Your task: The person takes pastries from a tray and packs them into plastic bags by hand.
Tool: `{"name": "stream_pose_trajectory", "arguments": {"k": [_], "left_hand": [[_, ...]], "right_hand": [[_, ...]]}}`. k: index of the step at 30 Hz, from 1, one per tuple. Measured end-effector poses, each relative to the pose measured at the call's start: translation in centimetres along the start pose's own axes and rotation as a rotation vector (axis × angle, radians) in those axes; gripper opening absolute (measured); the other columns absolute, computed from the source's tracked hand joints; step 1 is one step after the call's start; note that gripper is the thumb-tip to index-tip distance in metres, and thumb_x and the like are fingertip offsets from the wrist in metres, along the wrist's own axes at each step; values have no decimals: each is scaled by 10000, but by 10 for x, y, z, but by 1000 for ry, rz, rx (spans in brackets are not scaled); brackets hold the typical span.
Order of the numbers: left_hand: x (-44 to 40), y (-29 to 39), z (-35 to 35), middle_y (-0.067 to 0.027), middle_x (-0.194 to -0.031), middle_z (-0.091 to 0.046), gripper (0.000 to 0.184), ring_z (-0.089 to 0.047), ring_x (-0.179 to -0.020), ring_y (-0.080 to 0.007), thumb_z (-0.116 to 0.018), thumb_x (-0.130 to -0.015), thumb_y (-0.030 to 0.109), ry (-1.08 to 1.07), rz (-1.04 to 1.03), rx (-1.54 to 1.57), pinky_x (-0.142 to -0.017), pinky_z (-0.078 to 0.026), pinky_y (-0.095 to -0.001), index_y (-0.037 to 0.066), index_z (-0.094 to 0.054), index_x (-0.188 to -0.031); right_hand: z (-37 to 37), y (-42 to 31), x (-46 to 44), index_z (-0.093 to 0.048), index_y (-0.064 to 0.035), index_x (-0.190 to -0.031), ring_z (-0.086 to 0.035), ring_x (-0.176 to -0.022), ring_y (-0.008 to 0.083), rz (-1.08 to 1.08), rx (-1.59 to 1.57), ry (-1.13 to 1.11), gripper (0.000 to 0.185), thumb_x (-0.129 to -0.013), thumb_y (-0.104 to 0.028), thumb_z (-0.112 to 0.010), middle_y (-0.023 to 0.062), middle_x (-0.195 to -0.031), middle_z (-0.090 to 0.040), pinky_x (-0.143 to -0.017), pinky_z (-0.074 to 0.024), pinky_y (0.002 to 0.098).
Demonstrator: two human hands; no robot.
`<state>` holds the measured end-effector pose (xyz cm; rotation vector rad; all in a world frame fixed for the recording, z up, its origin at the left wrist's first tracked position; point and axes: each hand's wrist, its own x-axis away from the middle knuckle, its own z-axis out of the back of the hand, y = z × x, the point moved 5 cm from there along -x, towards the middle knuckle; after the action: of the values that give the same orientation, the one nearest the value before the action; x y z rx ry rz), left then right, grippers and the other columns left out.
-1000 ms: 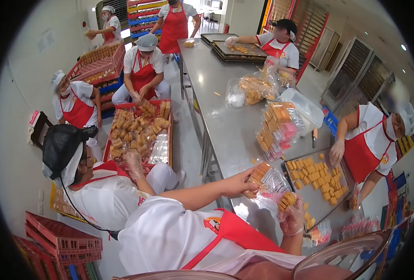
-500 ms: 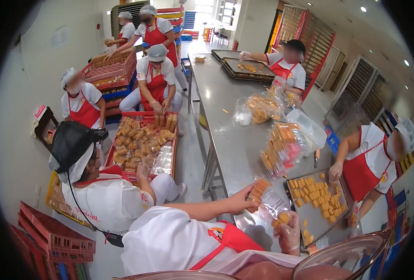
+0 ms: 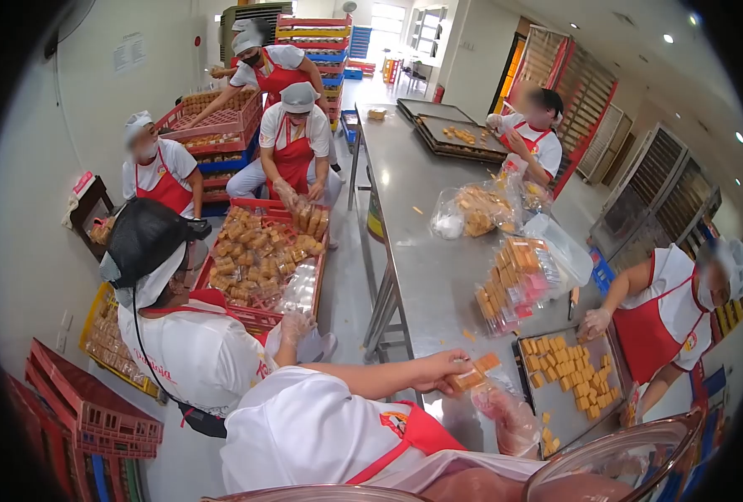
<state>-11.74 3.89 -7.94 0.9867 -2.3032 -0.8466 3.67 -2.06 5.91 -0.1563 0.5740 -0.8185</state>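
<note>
My left hand (image 3: 445, 370), bare, is closed around a clear plastic bag of biscuits (image 3: 477, 373), held over the near edge of the steel table. Against the open end of this bag is my right hand (image 3: 512, 418), in a clear plastic glove. Its fingers are bent and point into or along the bag; what they hold is hidden. Just to the right lies a metal tray (image 3: 574, 433) with rows of small golden biscuits (image 3: 568, 368) and a few loose ones near my right hand. Filled packs of biscuits (image 3: 514, 280) are heaped farther up the table.
Large bags of biscuits (image 3: 480, 207) and stacked dark trays (image 3: 459, 138) stand farther along the steel table (image 3: 405, 226). A co-worker's gloved hand (image 3: 595, 323) touches the near tray. At left, co-workers sit around a red crate (image 3: 314, 289) of packed biscuits. Red crates (image 3: 103, 402) are stacked lower left.
My right hand has moved up and left to the bag's mouth; the biscuits seen in it before are out of sight. The bag is now tilted more toward level. The view has shifted slightly.
</note>
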Motion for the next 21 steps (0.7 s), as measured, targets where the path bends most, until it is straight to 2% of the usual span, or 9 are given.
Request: {"name": "stream_pose_trajectory", "arguments": {"k": [2, 5, 8, 10, 12, 15, 18, 21], "left_hand": [[-5, -9, 1, -96, -1197, -474, 458, -496, -1048, -199, -459, -885, 305, -283, 12, 303, -892, -402, -349, 124, -311, -1278], [-2, -5, -17, -93, -1167, -501, 430, -503, -1039, -213, -400, -894, 375, -182, -70, 450, -900, -399, -385, 106, -376, -1230], [-3, -1, -49, -99, -1133, -522, 405, -509, -1024, -226, -433, -887, 330, -290, -100, 642, -905, -393, -419, 76, -409, -1202], [-22, -14, -40, -96, -1115, -529, 382, -517, -1010, -230, -451, -880, 303, -121, -106, 634, -898, -400, -415, 66, -433, -1180], [-17, -16, -43, -89, -1055, -549, 331, -532, -978, -234, -470, -869, 252, 98, -90, 630, -879, -416, -401, 53, -470, -1134], [-9, -12, -55, -85, -1025, -554, 313, -536, -968, -231, -458, -874, 246, 85, -130, 678, -870, -424, -397, 49, -471, -1117], [-23, -21, -47, -94, -1010, -554, 339, -535, -969, -247, -459, -873, 249, -262, -234, 725, -871, -424, -405, 43, -450, -1142], [-15, -14, -49, -103, -1042, -548, 404, -527, -983, -262, -449, -873, 285, -329, -242, 820, -877, -415, -411, 44, -413, -1195]], "right_hand": [[9, -7, -9, -594, -214, -962, -593, -644, 281, -44, 217, -113, 179, -811, -168, -512, 118, -717, -604, -537, -456, 394], [-10, 5, -4, -570, -211, -1026, -600, -702, 273, -23, 219, -208, 245, -793, -160, -516, 133, -870, -606, -551, -465, 396], [-34, -1, 9, -530, -229, -1096, -598, -776, 267, 38, 463, -234, 291, -812, -174, -498, 141, -1058, -556, -597, -473, 394], [-64, 19, 21, -509, -220, -1130, -583, -857, 266, -27, 205, -156, 320, -815, -171, -501, 137, -1124, -520, -644, -479, 374], [-65, 7, 29, -530, -187, -1140, -524, -1008, 293, 227, 364, -92, 451, -737, 14, -555, 149, -1142, -508, -729, -475, 328], [-102, 55, 44, -513, -62, -1127, -541, -946, 224, -220, -453, 90, 390, -748, 1, -580, 103, -1068, -537, -734, -466, 298], [-79, 32, 19, -495, 28, -1102, -541, -897, 157, -461, -1143, 300, 391, -733, -19, -616, 67, -999, -552, -741, -456, 276], [-78, 30, 15, -369, -21, -1229, -489, -1020, 143, -536, -1011, 115, 562, -718, 49, -592, 64, -1121, -507, -878, -399, 282]]}}
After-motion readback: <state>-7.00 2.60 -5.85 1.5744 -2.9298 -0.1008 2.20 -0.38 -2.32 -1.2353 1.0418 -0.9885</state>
